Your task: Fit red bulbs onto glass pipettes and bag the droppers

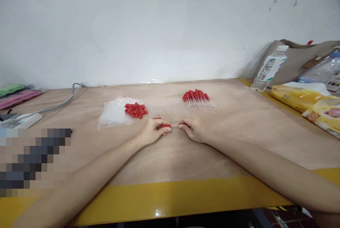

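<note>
Red bulb [166, 126] lay on the near side of the row of bare tubes [165, 107], pinched in the left hand [152, 131], its mouth meeting a clear tube [174, 125] clamped in the fingers of the right hand [196, 129]. The hands were apart, a short length of tube showing between them. A push out of line, I judged, could have bent or cracked so thin a tube; a weak pinch could have let it slip, and a forward nudge could have scattered the row. How deep the tube sat could not be made out, and the right fingers hid its other end. A second red piece [157, 118], nearer the row, was partly covered by the left hand
</note>
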Demonstrator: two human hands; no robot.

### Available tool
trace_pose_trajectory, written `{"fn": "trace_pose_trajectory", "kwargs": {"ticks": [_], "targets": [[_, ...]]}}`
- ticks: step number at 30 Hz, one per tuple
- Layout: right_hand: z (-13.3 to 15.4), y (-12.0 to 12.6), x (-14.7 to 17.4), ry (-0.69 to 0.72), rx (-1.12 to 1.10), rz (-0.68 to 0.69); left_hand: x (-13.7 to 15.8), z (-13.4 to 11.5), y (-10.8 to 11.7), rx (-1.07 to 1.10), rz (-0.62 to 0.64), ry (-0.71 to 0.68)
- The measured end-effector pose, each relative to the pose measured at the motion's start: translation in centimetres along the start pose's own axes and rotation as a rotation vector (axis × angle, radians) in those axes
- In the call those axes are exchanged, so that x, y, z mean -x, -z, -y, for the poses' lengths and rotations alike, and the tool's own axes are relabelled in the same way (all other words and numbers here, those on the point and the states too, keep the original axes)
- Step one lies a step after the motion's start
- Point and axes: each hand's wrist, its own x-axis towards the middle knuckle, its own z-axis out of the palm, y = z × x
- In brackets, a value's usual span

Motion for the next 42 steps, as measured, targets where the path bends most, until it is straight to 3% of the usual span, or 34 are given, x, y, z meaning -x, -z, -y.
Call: {"fn": "trace_pose_trajectory", "kwargs": {"ticks": [9, 17, 24, 26, 31, 37, 42], "targets": [[1.1, -0.2, -0.1, -0.034, 0.099, 0.064, 0.3, -0.3, -0.2, -0.068, 0.029, -0.030], [1.8, 0.2, -0.2, -0.154, 0.008, 0.167, 0.4, -0.1, 0.0, -0.252, 0.032, -0.133], [2.0, 2.4, -0.4, -0.111, -0.017, 0.249, 1.0, -0.8, 0.3, -0.595, -0.071, -0.410], [0.9, 3.3, -0.7, -0.207, -0.028, 0.218, 1.1, -0.6, 0.8, -0.692, -0.140, -0.464], [-3.7, 5.2, -2.4, -0.624, -0.218, 0.126, 0.9, 0.4, 2.3, -0.838, -0.240, -0.441], [-7.0, 5.9, -4.8, -0.826, 0.206, -0.137, 0.7, 1.1, 2.8, -0.833, -0.265, -0.315], [-8.2, 5.0, -5.3, -0.920, 0.349, -0.155, 0.5, 1.4, 2.9, -0.796, -0.267, -0.245]]}}
